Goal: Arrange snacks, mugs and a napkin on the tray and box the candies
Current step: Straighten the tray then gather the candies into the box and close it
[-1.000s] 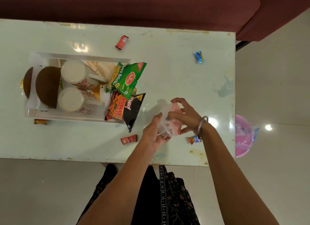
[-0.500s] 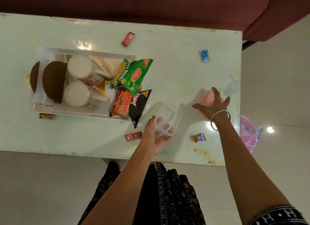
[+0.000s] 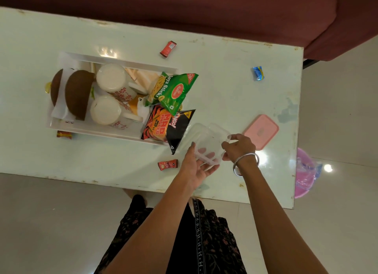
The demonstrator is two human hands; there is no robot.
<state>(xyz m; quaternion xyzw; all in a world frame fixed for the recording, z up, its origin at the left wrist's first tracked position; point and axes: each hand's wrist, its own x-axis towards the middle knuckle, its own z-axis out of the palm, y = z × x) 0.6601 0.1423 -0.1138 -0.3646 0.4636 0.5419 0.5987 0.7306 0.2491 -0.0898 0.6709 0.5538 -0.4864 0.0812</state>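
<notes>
Both hands (image 3: 196, 165) (image 3: 239, 149) grip the clear box (image 3: 206, 142); pink lid (image 3: 261, 131) lies beside.

bare forearms; a silver bangle (image 3: 246, 164) on the right wrist; dark floral-print garment (image 3: 204, 237) below.

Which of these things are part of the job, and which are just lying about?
Job: clear box in both hands, pink lid, red candy, blue candy, near red candy, tray.
Lying about: pink bin, sofa.

Pink lid (image 3: 261, 131); clear box (image 3: 206, 142); green snack packet (image 3: 173, 91); white red-flowered mugs (image 3: 114, 82).
</notes>
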